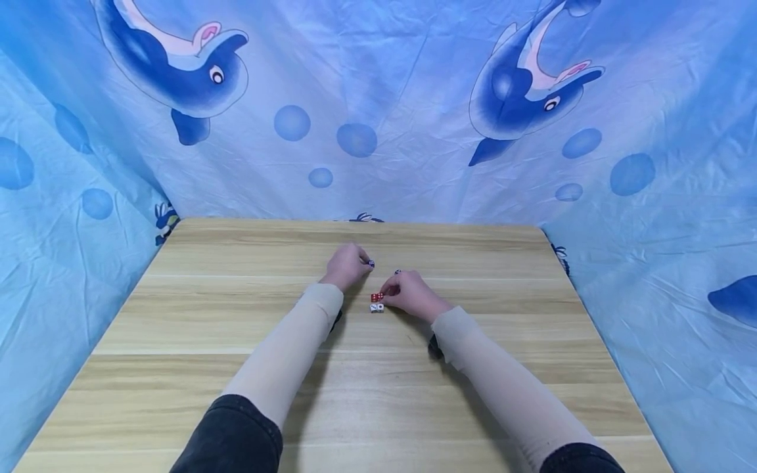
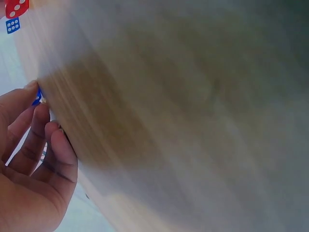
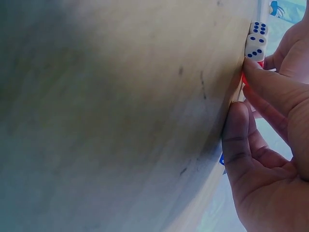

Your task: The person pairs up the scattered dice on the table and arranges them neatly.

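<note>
My left hand point(image 1: 347, 265) pinches a blue die point(image 2: 37, 96) between thumb and fingertips, over the far middle of the table. Closer in and to the right, my right hand point(image 1: 412, 294) pinches the right one of two red dice point(image 1: 377, 297) that sit side by side. Two white dice point(image 1: 376, 308) stand in a row on the near side of the red pair. Another blue die point(image 1: 397, 271) rests just beyond the right hand's knuckles. In the right wrist view the fingers cover most of the red die point(image 3: 245, 78), next to the white dice point(image 3: 256, 43).
The dice are on a light wood-grain table point(image 1: 367, 394). A blue cloth point(image 1: 414, 184) printed with dolphins and bubbles hangs behind the table and along both sides.
</note>
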`<state>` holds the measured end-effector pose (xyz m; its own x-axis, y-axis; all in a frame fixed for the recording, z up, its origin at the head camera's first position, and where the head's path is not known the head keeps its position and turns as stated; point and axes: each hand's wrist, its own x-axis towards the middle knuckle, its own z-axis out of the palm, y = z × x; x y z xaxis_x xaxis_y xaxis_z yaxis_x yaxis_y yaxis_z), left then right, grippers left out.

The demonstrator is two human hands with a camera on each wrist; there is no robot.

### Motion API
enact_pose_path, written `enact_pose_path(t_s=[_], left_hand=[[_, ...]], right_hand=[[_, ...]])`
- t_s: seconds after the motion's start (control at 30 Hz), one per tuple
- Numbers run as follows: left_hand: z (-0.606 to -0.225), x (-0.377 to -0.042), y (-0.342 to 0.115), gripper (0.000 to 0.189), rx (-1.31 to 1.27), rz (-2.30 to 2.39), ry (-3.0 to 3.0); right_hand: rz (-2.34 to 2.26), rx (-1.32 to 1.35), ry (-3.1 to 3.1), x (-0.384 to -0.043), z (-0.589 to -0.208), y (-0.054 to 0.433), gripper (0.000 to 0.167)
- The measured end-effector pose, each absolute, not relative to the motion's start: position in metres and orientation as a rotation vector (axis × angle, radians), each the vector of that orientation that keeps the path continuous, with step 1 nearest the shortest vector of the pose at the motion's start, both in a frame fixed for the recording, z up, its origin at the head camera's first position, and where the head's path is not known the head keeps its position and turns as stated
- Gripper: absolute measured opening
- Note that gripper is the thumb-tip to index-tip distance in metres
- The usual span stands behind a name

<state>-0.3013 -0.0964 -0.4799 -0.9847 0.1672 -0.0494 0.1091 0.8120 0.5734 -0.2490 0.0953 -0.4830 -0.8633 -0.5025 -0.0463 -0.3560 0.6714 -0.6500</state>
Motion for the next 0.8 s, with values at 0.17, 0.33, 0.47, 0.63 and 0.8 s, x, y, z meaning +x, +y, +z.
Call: enact_pose_path(t_s=[0.17,0.33,0.47,0.63,0.8], left_hand=[[-0.477,-0.296,-0.098,0.01,0.243,0.93,2.877],[-0.475,-0.289,-0.102,0.009,0.281,0.907,2.862],[-0.475,-0.284,-0.104,0.008,0.336,0.88,2.85],[-0.475,-0.275,-0.106,0.007,0.359,0.893,2.822],[-0.474,-0.267,-0.105,0.008,0.359,0.924,2.794]], right_hand=[[-0.954,-0.687,2.674,-0.249,-0.483,0.095,0.012],[-0.939,-0.68,2.68,-0.248,-0.482,0.094,0.013],[-0.943,-0.668,2.674,-0.247,-0.481,0.095,0.013],[-0.967,-0.621,2.653,-0.247,-0.48,0.094,0.013],[-0.972,-0.624,2.651,-0.245,-0.481,0.094,0.013]])
